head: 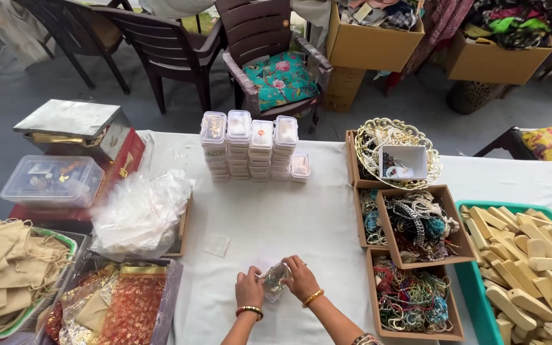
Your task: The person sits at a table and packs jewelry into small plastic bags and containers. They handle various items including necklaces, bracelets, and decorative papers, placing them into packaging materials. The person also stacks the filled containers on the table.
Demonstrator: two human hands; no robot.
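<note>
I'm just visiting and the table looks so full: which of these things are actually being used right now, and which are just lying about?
In use:
- left hand and right hand, both on a small clear packet of jewellery

Lying about:
- stacks of small clear boxes
- cardboard trays of bangles and beads
- heap of plastic bags
- beige cloth pouches
- wooden blocks in a green tray
- chairs

Stacked clear boxes (249,145), brown trays of jewellery (420,225) (mostly bangles), beige pouches (4,265), wooden blocks (531,262)
</note>
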